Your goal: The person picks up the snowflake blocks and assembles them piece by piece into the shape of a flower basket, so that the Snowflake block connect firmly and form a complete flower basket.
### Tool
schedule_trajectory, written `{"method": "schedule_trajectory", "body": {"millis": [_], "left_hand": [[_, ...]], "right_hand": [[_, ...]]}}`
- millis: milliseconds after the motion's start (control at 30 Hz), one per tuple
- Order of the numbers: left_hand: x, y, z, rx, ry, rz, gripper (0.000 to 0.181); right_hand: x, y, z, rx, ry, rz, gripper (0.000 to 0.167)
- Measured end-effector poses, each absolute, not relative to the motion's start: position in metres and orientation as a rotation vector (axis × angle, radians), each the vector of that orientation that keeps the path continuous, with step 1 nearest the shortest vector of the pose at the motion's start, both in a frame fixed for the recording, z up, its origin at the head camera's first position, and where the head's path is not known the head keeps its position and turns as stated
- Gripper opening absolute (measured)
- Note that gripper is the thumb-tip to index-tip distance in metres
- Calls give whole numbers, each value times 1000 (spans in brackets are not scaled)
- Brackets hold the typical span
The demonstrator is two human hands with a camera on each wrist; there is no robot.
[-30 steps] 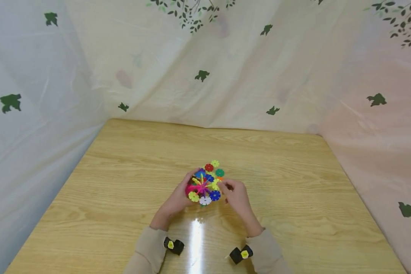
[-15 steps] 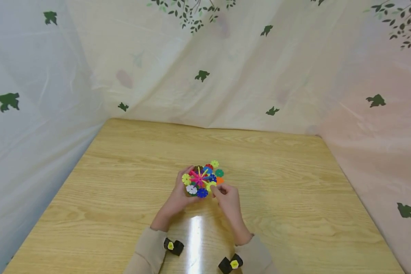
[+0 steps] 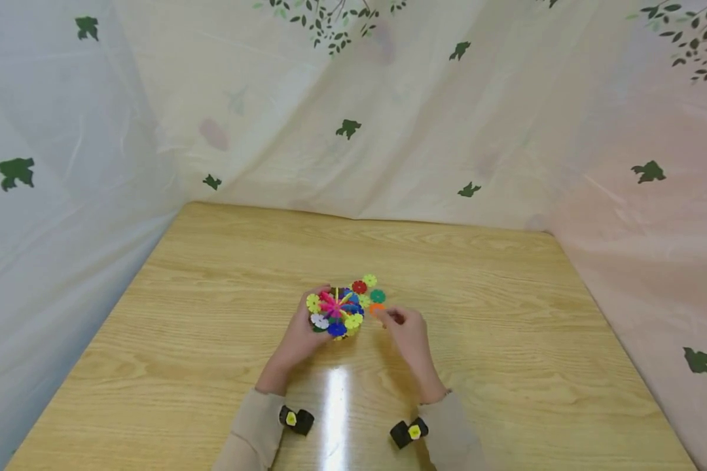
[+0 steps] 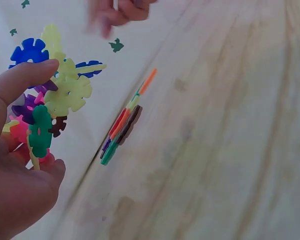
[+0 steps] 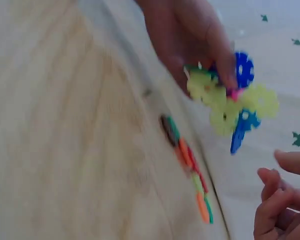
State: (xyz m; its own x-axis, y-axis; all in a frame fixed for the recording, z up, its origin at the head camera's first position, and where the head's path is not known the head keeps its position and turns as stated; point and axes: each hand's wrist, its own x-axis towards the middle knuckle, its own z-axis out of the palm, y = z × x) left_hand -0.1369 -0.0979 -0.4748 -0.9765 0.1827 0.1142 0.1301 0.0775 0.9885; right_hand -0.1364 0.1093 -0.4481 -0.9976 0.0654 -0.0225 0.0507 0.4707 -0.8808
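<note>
The left hand (image 3: pixel 299 335) grips a cluster of interlocking flower discs (image 3: pixel 336 306), thumb on one side and fingers on the other, raised off the wooden table (image 3: pixel 507 340). The right hand (image 3: pixel 411 337) is loosely bent, a small gap between thumb and forefinger, with nothing visible held. In the head view, its fingertips overlap the near edge of the loose orange disc (image 3: pixel 376 307), which is round with no evident long axis; the right hand is the nearer one, and the cluster stands apart to its left. Both wrist views correct that apparent contact: the right fingers are in the air, well apart from the flat-lying loose discs. The left wrist view also records a loose brown disc (image 4: pixel 129 125), hard to make out from the head. Motion blurs the right hand there.
</note>
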Motion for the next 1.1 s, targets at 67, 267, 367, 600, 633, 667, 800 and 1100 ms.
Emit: {"method": "schedule_trajectory", "body": {"millis": [67, 267, 367, 600, 633, 667, 800, 1100], "left_hand": [[-138, -99, -476, 330, 2272, 2088, 84], [-138, -101, -478, 385, 2282, 2077, 85], [-138, -102, -478, 398, 2280, 2065, 86], [-138, -101, -476, 439, 2254, 2016, 83], [-138, -100, -476, 441, 2237, 2021, 83], [-137, -100, -476, 440, 2225, 2025, 83], [-138, -99, -475, 421, 2214, 2027, 82], [-136, -100, -476, 395, 2281, 2000, 82]], "right_hand": [[-149, 116, -453, -54, -2777, 1389, 20], [-176, 118, -460, 87, -3110, 906, 31], [-182, 115, -460, 82, -3156, 846, 27], [-184, 117, -460, 37, -3062, 1094, 15], [-183, 118, -460, 29, -3024, 1185, 14], [-182, 119, -460, 9, -2980, 1287, 14], [-172, 120, -452, -72, -2765, 1704, 17], [-149, 113, -436, -25, -2727, 1901, 13]]}}
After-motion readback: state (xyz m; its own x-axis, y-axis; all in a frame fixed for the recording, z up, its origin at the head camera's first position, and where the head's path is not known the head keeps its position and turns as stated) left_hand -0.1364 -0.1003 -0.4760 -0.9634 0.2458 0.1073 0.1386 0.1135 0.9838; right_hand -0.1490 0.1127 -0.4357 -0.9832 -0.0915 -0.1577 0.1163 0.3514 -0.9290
